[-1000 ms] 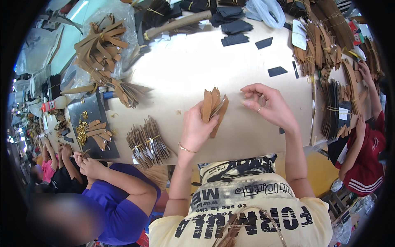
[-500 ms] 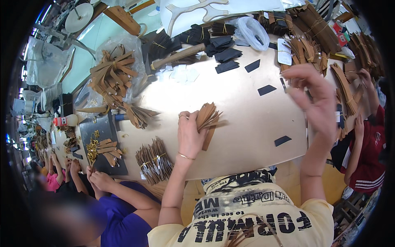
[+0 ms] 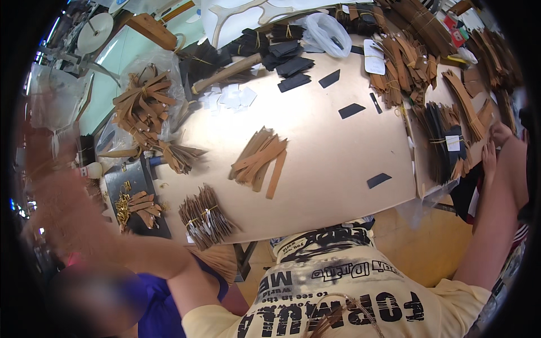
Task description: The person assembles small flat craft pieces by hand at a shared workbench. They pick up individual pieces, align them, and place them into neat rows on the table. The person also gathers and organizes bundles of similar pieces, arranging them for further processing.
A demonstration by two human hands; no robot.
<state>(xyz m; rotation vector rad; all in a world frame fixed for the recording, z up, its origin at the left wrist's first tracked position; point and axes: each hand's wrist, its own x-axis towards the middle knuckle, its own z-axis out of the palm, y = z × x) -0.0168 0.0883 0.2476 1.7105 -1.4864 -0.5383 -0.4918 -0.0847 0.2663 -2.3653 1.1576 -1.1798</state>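
Head view, flat brown strips (image 3: 259, 158), crisscrossed

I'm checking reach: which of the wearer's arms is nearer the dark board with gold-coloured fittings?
Left. The blurred left arm lies below and left of the dark board; the right arm is far off, near the picture's right edge.

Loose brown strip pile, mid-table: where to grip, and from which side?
Probably across the middle of the pile, where the strips cross; no band shows on it, so end grips could leave some behind. I'd come from the right: a strip splays out there and could be gathered in, while a banded bundle lies near left.
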